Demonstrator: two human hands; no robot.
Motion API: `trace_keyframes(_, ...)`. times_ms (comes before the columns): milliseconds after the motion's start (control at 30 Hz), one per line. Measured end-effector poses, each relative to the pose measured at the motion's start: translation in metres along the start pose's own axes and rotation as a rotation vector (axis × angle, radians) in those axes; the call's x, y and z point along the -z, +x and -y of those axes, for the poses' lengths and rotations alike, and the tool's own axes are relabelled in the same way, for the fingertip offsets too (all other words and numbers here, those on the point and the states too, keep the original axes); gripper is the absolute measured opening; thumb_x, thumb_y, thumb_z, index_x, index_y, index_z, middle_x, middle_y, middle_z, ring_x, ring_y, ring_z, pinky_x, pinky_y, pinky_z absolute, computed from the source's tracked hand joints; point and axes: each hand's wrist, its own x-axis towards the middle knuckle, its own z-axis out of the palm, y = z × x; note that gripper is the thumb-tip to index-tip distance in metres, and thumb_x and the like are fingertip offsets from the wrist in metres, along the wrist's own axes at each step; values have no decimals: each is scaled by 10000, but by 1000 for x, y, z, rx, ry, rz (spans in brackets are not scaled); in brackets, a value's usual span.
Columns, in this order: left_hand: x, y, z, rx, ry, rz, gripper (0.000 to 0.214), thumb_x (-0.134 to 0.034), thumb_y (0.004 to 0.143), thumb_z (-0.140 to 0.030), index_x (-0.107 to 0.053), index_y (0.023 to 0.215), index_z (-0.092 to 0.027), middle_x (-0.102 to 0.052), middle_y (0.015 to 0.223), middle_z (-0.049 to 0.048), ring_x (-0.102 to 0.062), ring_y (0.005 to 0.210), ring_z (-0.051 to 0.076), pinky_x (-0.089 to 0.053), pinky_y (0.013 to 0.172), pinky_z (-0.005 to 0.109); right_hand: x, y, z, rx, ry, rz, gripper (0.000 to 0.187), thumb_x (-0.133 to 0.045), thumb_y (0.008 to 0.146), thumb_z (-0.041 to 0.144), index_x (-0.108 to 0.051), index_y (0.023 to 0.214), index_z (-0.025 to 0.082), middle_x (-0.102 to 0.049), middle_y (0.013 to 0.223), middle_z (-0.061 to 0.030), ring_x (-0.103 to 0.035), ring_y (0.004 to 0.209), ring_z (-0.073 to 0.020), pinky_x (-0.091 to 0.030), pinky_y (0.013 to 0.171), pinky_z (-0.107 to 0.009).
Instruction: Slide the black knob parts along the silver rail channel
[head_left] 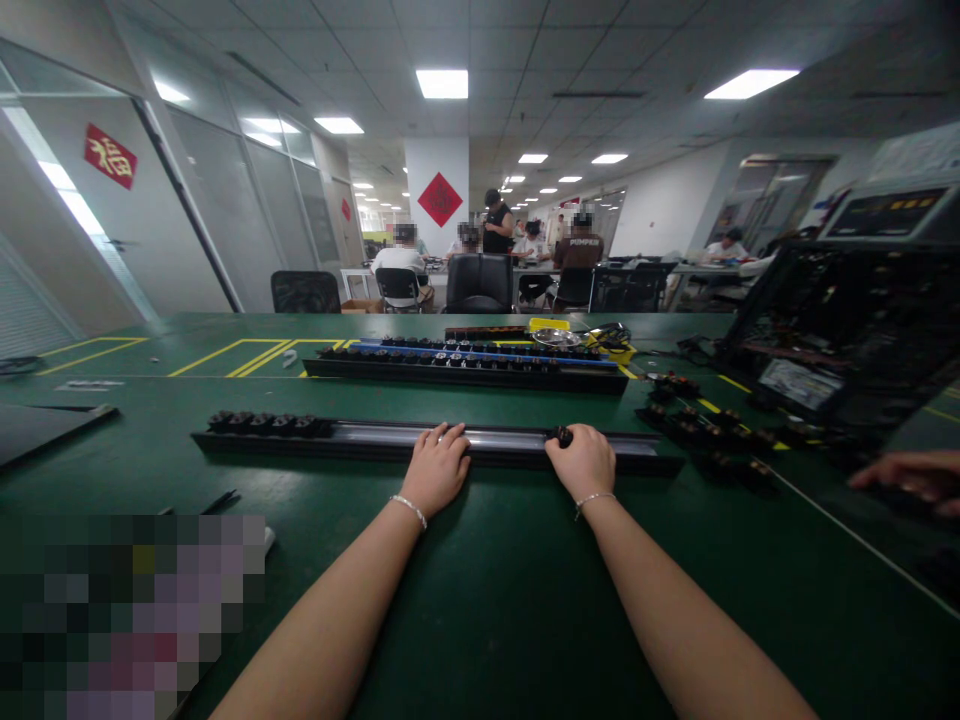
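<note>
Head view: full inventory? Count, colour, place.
Table: one, green, foreground
Near rail: one, black, beneath both hands
Rail parts: about five, black, near rail's left end
Far rail: at least one, black, beyond near rail
Loose parts: many, black, right of rails
Chassis: one, black, right
Dish: one, silvery, behind far rail
Chairs: several, black, background
Signs: several, red, door and pillar
Lights: many, white, ceiling
People: several, mixed clothing, background
Co-worker's hand: one, blurred, right edge
Left hand: one, bare, on near rail
Right hand: one, bare, pinching black part
</note>
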Motion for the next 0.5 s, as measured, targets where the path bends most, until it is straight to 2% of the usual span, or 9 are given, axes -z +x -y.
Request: trace_keyframes(500, 1, 1, -1, -3, -14, -8, 267, -426, 875, -247, -607, 1071, -226, -532, 1329, 57, -447, 1232, 266, -343, 1022, 492, 8, 6, -13, -60, -45, -9, 302, -465, 733, 320, -632, 916, 148, -637, 967, -103, -530, 965, -238, -362, 868, -347)
